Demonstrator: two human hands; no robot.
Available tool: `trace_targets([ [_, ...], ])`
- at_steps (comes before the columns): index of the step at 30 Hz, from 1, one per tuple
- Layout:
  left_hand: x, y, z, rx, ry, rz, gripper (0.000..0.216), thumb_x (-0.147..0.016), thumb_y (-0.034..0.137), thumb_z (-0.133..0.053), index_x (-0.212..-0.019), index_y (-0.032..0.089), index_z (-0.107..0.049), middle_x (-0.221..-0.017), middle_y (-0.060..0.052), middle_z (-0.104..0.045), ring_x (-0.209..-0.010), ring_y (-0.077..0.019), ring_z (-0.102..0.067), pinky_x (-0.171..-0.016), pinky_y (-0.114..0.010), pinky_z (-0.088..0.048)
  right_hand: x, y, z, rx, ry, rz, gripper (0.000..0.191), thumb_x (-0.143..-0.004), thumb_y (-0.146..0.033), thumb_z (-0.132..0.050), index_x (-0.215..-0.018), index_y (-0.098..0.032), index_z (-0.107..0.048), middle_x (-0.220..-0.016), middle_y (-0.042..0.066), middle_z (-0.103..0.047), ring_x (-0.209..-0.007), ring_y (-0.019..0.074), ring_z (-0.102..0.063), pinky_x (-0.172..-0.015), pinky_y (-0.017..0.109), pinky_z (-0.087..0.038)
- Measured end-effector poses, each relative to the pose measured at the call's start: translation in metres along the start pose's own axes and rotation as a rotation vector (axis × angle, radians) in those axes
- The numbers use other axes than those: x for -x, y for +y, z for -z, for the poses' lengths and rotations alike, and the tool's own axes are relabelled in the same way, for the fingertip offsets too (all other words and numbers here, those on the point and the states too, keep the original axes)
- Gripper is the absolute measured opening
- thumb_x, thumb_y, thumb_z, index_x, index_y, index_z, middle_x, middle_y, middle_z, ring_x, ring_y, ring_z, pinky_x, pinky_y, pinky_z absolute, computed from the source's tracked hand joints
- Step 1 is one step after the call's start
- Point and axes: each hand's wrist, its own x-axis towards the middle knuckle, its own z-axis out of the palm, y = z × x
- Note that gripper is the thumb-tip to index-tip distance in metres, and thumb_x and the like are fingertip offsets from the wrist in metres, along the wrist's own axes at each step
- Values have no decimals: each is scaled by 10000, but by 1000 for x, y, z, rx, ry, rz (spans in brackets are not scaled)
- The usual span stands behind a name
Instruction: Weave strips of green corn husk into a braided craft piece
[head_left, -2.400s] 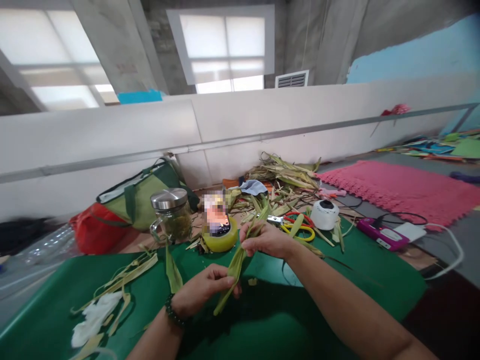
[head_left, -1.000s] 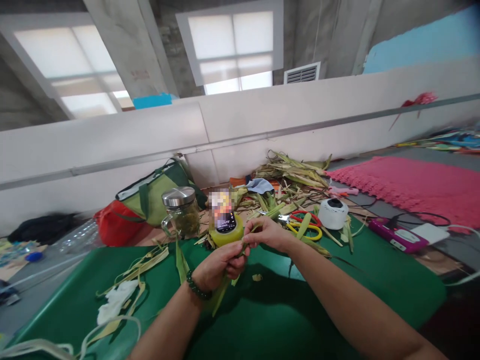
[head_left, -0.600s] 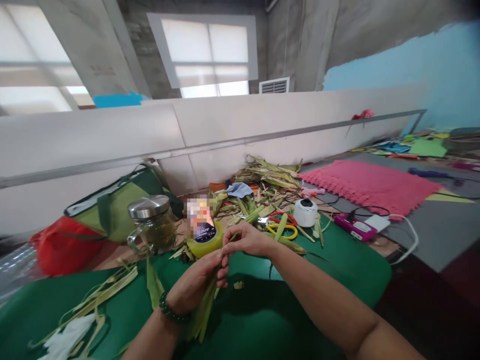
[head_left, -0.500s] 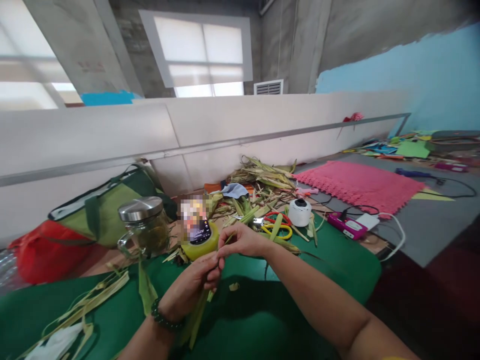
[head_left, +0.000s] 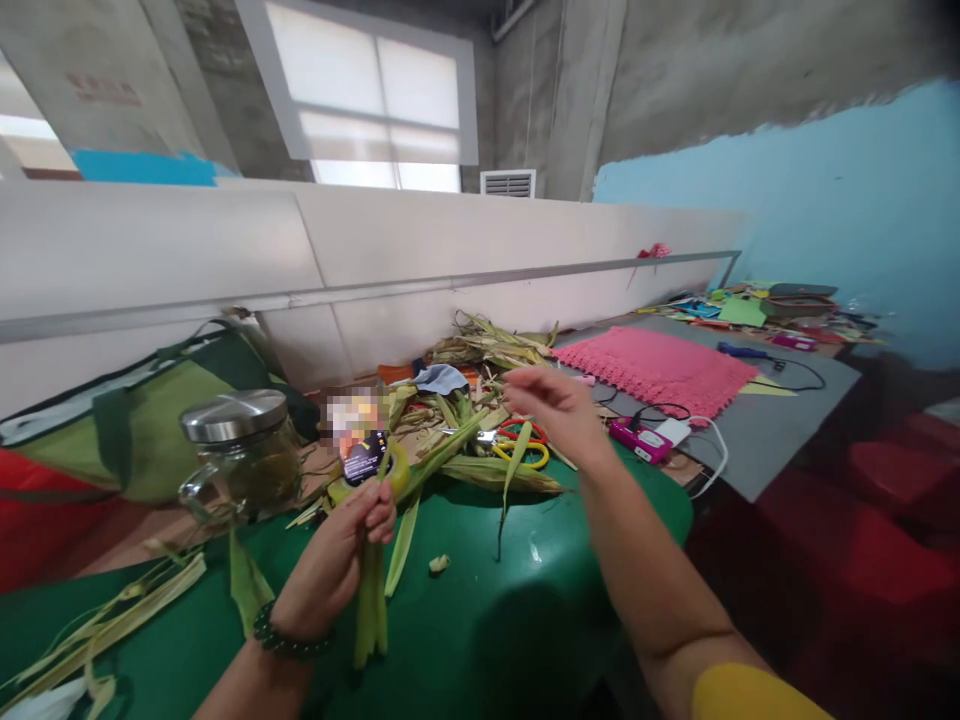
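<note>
Several husk strips (head_left: 369,610) clamped in left hand (head_left: 343,548), right hand (head_left: 561,415) raised apart, loosely bent

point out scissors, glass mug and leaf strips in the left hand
Scissors (head_left: 486,437), head view, on the metal
Glass mug (head_left: 259,470), head view, on the glass side
Leaf strips (head_left: 367,605), head view, on the part below the left hand (head_left: 343,545)

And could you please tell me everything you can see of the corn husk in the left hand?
The corn husk is pale green, long and ridged lengthwise, and looks fibrous. The left hand grips it near the top: a short tip shows above, and strips hang below, over the green work surface. Whether they touch it is unclear.
</note>
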Motion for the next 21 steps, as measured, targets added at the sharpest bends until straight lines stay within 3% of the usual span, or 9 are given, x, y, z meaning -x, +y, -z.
trace_targets([
  [1,0,2,0,30,27,-24,239,-729,286,-675,-648,142,-503,-493,91,-311,-407,-29,-277,-404,-138,-305,-2,-4,21,95,22,6,277,-736,-411,-656,-914,-199,-673,-812,30,-665,-642,134,-582,-620,279,-481],
  [4,0,7,1,108,82,-40,215,-753,233,-639,-638,141,-483,-466,112,-243,-360,-13,-195,-357,-127,-236,-6,3,71,473,-88,-93,247,-748,-398,-636,-844,-176,-685,-756,40,-668,-593,145,-568,-567,273,-455],
  [6,0,9,1,141,111,-31,187,-775,199,-603,-646,141,-482,-454,115,-237,-344,-12,-190,-345,-125,-218,-8,16,88,828,-74,-134,230,-788,-343,-593,-898,-165,-689,-838,69,-689,-654,161,-586,-609,274,-445],
  [9,-1,8,2,156,130,-42,158,-810,187,-555,-673,142,-492,-448,113,-242,-336,-17,-199,-341,-129,-225,-4,32,94,1249,-94,-177,249,-852,-318,-517,-962,-174,-688,-901,90,-695,-750,190,-611,-642,268,-414],
  [12,-3,6,4,143,99,-79,195,-813,210,-570,-655,150,-474,-456,106,-255,-350,-23,-217,-349,-136,-253,5,38,94,1353,-249,-219,241,-871,-326,-495,-906,-215,-706,-847,67,-701,-784,202,-629,-618,256,-387],
  [15,-3,5,6,104,48,-109,269,-777,250,-632,-616,159,-437,-470,93,-291,-384,-32,-263,-372,-144,-304,10,44,97,1372,-359,-254,141,-796,-241,-588,-841,-231,-722,-848,52,-704,-801,198,-639,-618,244,-383],
  [17,-2,5,6,74,23,-113,304,-744,272,-672,-604,162,-425,-471,88,-307,-400,-37,-282,-386,-149,-324,9,49,101,1385,-348,-269,154,-761,-188,-609,-863,-221,-719,-874,59,-701,-829,207,-640,-634,247,-394],
  [21,0,4,2,36,-4,-124,344,-691,328,-722,-603,163,-433,-463,89,-319,-407,-37,-283,-390,-151,-319,-2,54,103,1419,-272,-228,249,-859,-239,-490,-1027,-177,-663,-1045,115,-655,-927,239,-615,-696,291,-429],
])
